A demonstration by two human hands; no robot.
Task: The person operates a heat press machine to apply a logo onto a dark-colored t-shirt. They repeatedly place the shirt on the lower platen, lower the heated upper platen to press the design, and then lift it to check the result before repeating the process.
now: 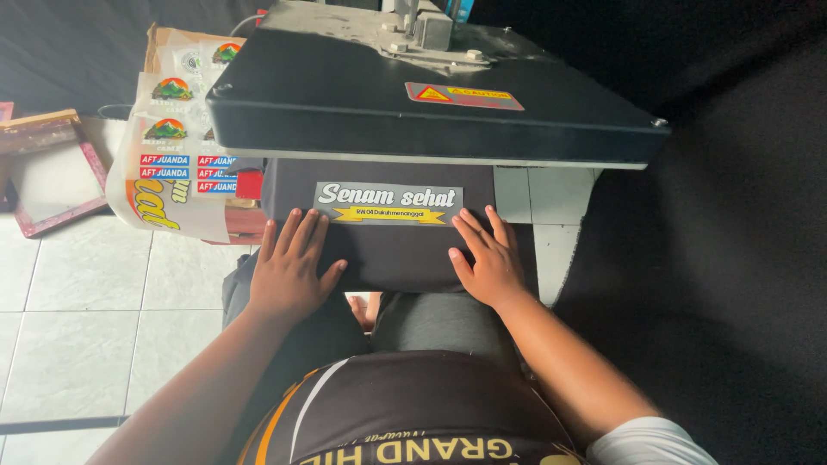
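A stack of printed film sheets lies just left of the heat press, leaning out of a brown cardboard box behind them. Farther left of the press, a red wooden frame rests on the pale tiled floor. A yellow and red warning sticker sits on the press's top plate, and grey metal fittings rise behind it. Black cloth hangs to the right of the press

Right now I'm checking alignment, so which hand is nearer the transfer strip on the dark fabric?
Right. The right hand has fingertips touching the transfer strip at its lower right corner; the left hand lies just below its left end.
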